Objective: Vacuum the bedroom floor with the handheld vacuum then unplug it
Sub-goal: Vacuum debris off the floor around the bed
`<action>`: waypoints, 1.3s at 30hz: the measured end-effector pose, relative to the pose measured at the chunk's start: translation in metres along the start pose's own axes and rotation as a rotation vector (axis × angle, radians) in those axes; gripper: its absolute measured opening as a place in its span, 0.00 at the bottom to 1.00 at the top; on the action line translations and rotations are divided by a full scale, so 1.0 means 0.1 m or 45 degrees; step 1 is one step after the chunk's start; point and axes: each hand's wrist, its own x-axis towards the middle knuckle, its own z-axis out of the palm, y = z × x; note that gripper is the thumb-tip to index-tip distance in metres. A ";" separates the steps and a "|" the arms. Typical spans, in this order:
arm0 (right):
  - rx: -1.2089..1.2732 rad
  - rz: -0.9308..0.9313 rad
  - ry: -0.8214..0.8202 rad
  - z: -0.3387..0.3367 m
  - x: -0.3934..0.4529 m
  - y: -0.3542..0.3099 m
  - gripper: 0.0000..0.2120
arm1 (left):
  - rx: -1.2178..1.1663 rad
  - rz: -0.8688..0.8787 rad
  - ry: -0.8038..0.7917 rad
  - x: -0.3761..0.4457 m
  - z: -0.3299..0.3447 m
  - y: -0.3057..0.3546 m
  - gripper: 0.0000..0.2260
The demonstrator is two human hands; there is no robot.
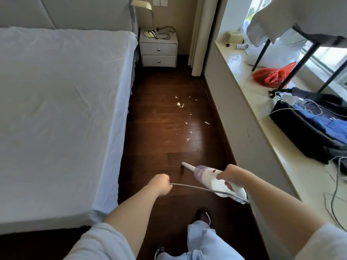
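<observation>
Head view: the right hand [231, 176] grips the rear handle of the white vacuum [212, 178], fingers [229, 185] curled round it, nozzle pointing forward and down toward the dark wood floor [161, 128]. The nozzle tip appears to hang just above the boards, though contact cannot be told for sure. The left hand [161, 183] is closed in a fist on the grey cord [195, 188], which runs from that fist across to the back of the vacuum, under the right hand.

White scraps [183, 117] lie scattered on the floor well ahead of the nozzle, between the bed [62, 109] and the window ledge [249, 94]. None sit under the nozzle, so the cleaning looks barely begun and the unplugging is not yet done.

What could go wrong, as a judgement:
- The cord looks fairly taut between the two hands; reaching forward to the scraps could tug it and jerk the vacuum off line, or pull the plug out early. Where it is plugged in is not visible.
- Slack cord trailing behind could catch the slippered foot [203, 215] just below the vacuum.
- The lane is narrow, so a wide sweep could knock the nozzle against the bed side or the ledge wall.
- The lightest scraps may scatter if the nozzle comes in fast.

A nightstand [158, 51] stands at the far end of the lane.
</observation>
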 end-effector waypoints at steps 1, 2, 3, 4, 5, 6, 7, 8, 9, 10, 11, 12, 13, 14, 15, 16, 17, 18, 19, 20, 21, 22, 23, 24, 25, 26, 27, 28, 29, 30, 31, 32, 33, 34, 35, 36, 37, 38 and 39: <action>0.028 -0.015 -0.002 0.00 0.04 -0.03 0.10 | 0.007 -0.020 0.000 0.01 -0.01 -0.02 0.10; 0.050 -0.028 -0.007 -0.01 0.07 -0.07 0.10 | 0.010 -0.037 -0.001 0.00 -0.02 -0.04 0.10; 0.056 -0.041 -0.022 -0.02 0.12 -0.12 0.10 | 0.004 -0.064 -0.003 0.02 -0.03 -0.04 0.10; 0.054 -0.062 -0.035 -0.03 0.16 -0.16 0.12 | -0.004 -0.082 -0.004 0.03 -0.04 -0.04 0.10; 0.050 -0.086 -0.044 -0.05 0.21 -0.20 0.15 | -0.010 -0.106 -0.004 0.05 -0.05 -0.03 0.10; 0.035 -0.101 -0.048 -0.08 0.27 -0.23 0.18 | -0.015 -0.124 0.001 0.07 -0.07 0.00 0.09; 0.001 -0.112 -0.050 -0.12 0.33 -0.27 0.19 | -0.015 -0.144 0.010 0.10 -0.10 0.04 0.09; -0.040 -0.130 -0.050 -0.16 0.38 -0.30 0.19 | -0.014 -0.158 0.017 0.13 -0.12 0.08 0.09; -0.086 -0.147 -0.050 -0.18 0.41 -0.33 0.19 | -0.012 -0.172 0.026 0.16 -0.15 0.12 0.09; -0.126 -0.158 -0.058 -0.23 0.47 -0.36 0.19 | -0.009 -0.187 0.033 0.21 -0.19 0.18 0.09; -0.160 -0.159 -0.065 -0.29 0.51 -0.38 0.20 | -0.005 -0.196 0.038 0.26 -0.22 0.25 0.09; -0.175 -0.162 -0.065 -0.34 0.57 -0.39 0.20 | 0.002 -0.199 0.040 0.30 -0.24 0.31 0.09; -0.183 -0.165 -0.062 -0.42 0.63 -0.38 0.20 | 0.015 -0.204 0.043 0.37 -0.27 0.41 0.10; -0.190 -0.163 -0.050 -0.48 0.67 -0.37 0.20 | 0.025 -0.203 0.041 0.41 -0.29 0.48 0.10; -0.201 -0.166 -0.039 -0.55 0.69 -0.35 0.21 | 0.033 -0.198 0.038 0.45 -0.30 0.56 0.10; -0.196 -0.164 -0.033 -0.61 0.74 -0.32 0.21 | 0.037 -0.195 0.032 0.49 -0.31 0.65 0.10; -0.187 -0.157 -0.027 -0.72 0.80 -0.25 0.21 | 0.048 -0.188 0.026 0.56 -0.30 0.78 0.11; -0.166 -0.144 -0.018 -0.83 0.84 -0.17 0.21 | 0.055 -0.179 0.023 0.63 -0.28 0.91 0.11; -0.160 -0.137 -0.023 -0.86 0.87 -0.13 0.21 | 0.059 -0.172 0.021 0.65 -0.27 0.97 0.11; -0.143 -0.116 -0.026 -0.97 0.92 -0.03 0.21 | 0.068 -0.153 0.018 0.72 -0.25 1.10 0.10; -0.146 -0.090 -0.044 -1.05 0.96 0.06 0.20 | 0.085 -0.131 0.017 0.79 -0.22 1.22 0.10; -0.109 -0.061 -0.043 -1.12 0.99 0.14 0.20 | 0.097 -0.115 0.019 0.83 -0.21 1.31 0.10; -0.067 -0.050 -0.046 -1.16 1.05 0.22 0.19 | 0.107 -0.104 0.015 0.87 -0.20 1.40 0.10; 0.003 -0.042 -0.037 -1.24 1.12 0.33 0.18 | 0.119 -0.092 0.000 0.94 -0.18 1.53 0.09; 0.050 -0.025 -0.041 -1.29 1.17 0.43 0.17 | 0.125 -0.083 -0.013 0.98 -0.16 1.62 0.09; 0.105 0.010 -0.036 -1.33 1.20 0.51 0.18 | 0.133 -0.073 -0.027 1.02 -0.14 1.69 0.09; 0.164 0.042 -0.027 -1.37 1.24 0.61 0.18 | 0.142 -0.061 -0.043 1.05 -0.12 1.77 0.09; 0.223 0.032 -0.006 -1.41 1.29 0.71 0.17 | 0.151 -0.051 -0.061 1.09 -0.10 1.84 0.09; 0.272 -0.006 0.020 -1.44 1.35 0.80 0.16 | 0.153 -0.043 -0.075 1.11 -0.08 1.90 0.09; 0.295 -0.031 0.048 -1.48 1.40 0.88 0.15 | 0.156 -0.030 -0.087 1.14 -0.06 1.96 0.09; 0.325 -0.033 0.077 -1.52 1.47 1.00 0.15 | 0.165 -0.015 -0.100 1.18 -0.03 2.04 0.09; 0.339 -0.021 0.096 -1.55 1.49 1.06 0.14 | 0.167 -0.006 -0.105 1.20 -0.03 2.07 0.09; 0.355 -0.001 0.109 -1.58 1.51 1.12 0.13 | 0.174 0.006 -0.107 1.21 -0.02 2.11 0.08; 0.374 0.021 0.110 -1.62 1.53 1.17 0.12 | 0.183 0.020 -0.112 1.25 0.00 2.17 0.08; 0.389 0.040 0.112 -1.66 1.52 1.19 0.08 | 0.186 0.028 -0.115 1.28 0.01 2.20 0.07; 0.404 0.060 0.112 -1.70 1.50 1.21 0.06 | 0.191 0.038 -0.122 1.31 0.02 2.25 0.07; 0.425 0.064 0.119 -1.72 1.50 1.22 0.09 | 0.199 0.050 -0.128 1.32 0.02 2.28 0.08; 0.449 0.079 0.109 -1.75 1.49 1.22 0.12 | 0.208 0.061 -0.132 1.34 0.02 2.32 0.09; 0.482 0.098 0.094 -1.78 1.49 1.23 0.12 | 0.217 0.070 -0.135 1.36 0.02 2.35 0.10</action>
